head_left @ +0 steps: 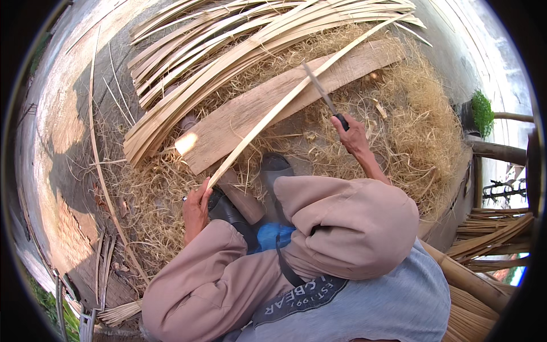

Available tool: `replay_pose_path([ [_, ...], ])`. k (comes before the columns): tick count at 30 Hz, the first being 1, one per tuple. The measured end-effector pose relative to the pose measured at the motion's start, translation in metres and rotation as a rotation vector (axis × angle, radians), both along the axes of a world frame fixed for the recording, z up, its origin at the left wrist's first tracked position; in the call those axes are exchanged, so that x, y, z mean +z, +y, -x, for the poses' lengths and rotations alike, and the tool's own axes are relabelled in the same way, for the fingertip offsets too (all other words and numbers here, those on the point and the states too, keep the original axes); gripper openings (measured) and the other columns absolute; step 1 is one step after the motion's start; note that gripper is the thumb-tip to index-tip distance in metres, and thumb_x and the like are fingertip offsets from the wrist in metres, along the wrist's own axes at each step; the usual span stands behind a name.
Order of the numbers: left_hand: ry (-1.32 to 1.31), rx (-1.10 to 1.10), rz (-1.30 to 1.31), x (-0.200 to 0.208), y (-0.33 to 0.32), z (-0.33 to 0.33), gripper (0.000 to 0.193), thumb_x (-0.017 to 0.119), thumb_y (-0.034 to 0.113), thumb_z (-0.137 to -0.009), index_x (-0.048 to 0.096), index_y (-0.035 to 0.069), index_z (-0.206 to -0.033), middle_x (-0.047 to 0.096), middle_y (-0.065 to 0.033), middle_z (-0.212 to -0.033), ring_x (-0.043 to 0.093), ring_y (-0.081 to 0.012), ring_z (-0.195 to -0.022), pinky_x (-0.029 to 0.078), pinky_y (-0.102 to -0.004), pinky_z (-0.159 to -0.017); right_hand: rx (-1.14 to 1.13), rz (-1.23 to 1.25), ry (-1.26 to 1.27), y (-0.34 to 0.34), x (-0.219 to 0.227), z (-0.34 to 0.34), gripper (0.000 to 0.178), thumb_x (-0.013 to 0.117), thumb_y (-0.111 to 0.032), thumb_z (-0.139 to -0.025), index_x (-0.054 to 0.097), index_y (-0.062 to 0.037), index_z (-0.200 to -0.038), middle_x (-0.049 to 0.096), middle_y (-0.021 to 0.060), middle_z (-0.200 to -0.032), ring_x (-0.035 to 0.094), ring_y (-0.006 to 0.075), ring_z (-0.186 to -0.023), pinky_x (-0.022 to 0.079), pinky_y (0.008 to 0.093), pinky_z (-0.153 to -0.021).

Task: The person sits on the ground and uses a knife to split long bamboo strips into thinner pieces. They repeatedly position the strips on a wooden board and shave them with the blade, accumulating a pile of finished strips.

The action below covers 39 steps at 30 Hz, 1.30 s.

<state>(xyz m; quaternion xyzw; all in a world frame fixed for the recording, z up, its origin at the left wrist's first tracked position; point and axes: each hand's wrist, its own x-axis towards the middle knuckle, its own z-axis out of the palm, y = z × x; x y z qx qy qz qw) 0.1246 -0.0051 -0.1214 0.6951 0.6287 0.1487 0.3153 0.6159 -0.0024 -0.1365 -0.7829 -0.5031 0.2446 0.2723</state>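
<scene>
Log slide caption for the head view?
Left hand holds a pale strip over a wooden board; right hand grips a knife.

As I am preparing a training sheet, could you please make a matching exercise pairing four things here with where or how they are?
Things:
1. Knife
2. Long strip
3. Wide board
4. Green plant

Places or states:
A. Crossed over by the long strip
B. Toward the picture's right edge
C. Gripped in the right hand
D. Near end held in the left hand

Pairs: 1-C, 2-D, 3-A, 4-B
</scene>
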Motion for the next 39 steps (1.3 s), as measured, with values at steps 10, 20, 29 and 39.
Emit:
replay_pose_path([
  [10,0.064,-0.086,0.136,0.022,0.012,0.018,0.037,0.059,0.030,-0.106,0.065,0.020,-0.140,0.047,-0.0126,-0.080,0.051,-0.0262,-0.075,0.042,-0.0376,-0.072,-0.081,0.123,-0.011,0.012,-0.006,-0.009,0.045,0.068,-0.045,-0.098,0.064,-0.0016,-0.091,0.063,0.0135,-0.070,0.060,0.0307,-0.065,0.048,0.0431,-0.063],
  [20,0.008,-0.048,0.259,0.035,-0.016,0.102,0.036,0.058,0.023,-0.106,0.065,0.014,-0.141,0.041,-0.0055,-0.080,0.043,-0.0192,-0.075,0.037,-0.0321,-0.070,-0.091,0.076,-0.055,0.024,-0.009,-0.046,0.047,0.066,-0.051,-0.098,0.064,-0.0036,-0.093,0.067,0.0155,-0.077,0.065,0.0314,-0.067,0.052,0.0456,-0.064],
  [29,0.039,0.090,0.118,0.031,-0.061,0.197,0.036,0.074,0.010,-0.094,0.071,0.010,-0.131,0.046,-0.0058,-0.079,0.044,-0.0178,-0.076,0.038,-0.0306,-0.070,-0.509,-0.034,-0.035,0.037,-0.027,-0.144,0.054,0.062,-0.051,-0.100,0.063,-0.0018,-0.078,0.059,0.0101,-0.058,0.061,0.0203,-0.053,0.048,0.0395,-0.054],
  [39,0.191,-0.107,0.046,0.016,0.001,0.019,0.030,0.072,0.032,-0.096,0.060,0.004,-0.096,0.064,-0.0211,-0.077,0.060,-0.0464,-0.071,0.045,-0.0520,-0.064,0.733,0.085,0.030,-0.013,0.039,0.148,0.049,0.066,-0.051,-0.097,0.062,-0.0033,-0.088,0.064,0.0190,-0.077,0.067,0.0400,-0.078,0.052,0.0489,-0.069],
])
